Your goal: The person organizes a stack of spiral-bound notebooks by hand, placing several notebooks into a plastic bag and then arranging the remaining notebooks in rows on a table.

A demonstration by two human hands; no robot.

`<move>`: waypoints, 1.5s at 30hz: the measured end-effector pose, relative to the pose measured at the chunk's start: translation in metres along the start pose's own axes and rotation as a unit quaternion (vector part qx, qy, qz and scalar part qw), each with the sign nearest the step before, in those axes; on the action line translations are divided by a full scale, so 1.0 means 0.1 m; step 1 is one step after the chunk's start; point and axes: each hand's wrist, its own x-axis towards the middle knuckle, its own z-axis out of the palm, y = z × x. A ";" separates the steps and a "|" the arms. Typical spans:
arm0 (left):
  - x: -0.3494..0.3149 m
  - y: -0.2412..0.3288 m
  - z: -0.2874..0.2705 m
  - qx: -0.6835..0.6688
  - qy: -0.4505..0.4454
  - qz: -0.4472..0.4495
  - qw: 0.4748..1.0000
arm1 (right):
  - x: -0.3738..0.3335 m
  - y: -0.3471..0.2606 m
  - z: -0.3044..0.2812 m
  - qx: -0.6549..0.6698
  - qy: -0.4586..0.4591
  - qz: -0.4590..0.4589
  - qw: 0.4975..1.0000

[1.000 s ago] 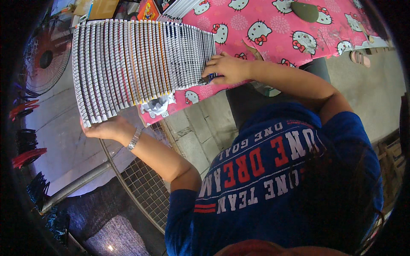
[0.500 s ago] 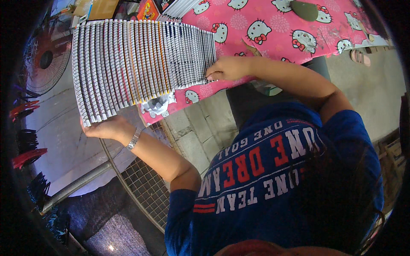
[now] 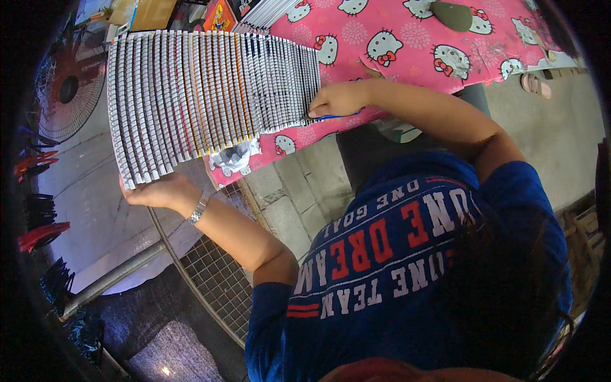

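A long row of what look like spiral-bound notebooks [image 3: 191, 95] lies fanned across the table's left end, white coiled spines upward. Coloured and dark edges show between them. Palm up, my left hand [image 3: 159, 192] cups the row's near left corner from below, its fingers partly hidden under the notebooks. At the row's right end, my right hand [image 3: 340, 100] has its fingers drawn together against the near edge of the last notebooks. A thin blue strip [image 3: 337, 116] shows beneath this hand; whether it is a cover edge or something else, I cannot tell.
The pink cartoon-patterned tablecloth [image 3: 417, 41] carries a dark oval object [image 3: 453, 16]. Magazines [image 3: 223, 14] stand behind the row, with crumpled white plastic [image 3: 235, 157] at the near edge. A fan [image 3: 69, 89] and a metal grid [image 3: 219, 280] are at left.
The blue strip now shows under my right hand, which has moved very slightly. The notebooks' right end has shifted a little to the left. My left hand stays put.
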 end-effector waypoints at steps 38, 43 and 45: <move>0.00 0.02 0.01 0.018 -0.011 -0.018 1.000 | -0.07 0.08 0.07 -0.028 0.079 -0.041 0.996; -0.10 0.05 0.09 0.016 0.010 -0.016 1.000 | -0.22 0.12 0.23 -0.150 0.177 -0.056 0.971; -0.06 0.02 0.05 0.012 0.001 -0.008 1.000 | -0.20 0.11 0.27 -0.148 0.151 -0.041 0.977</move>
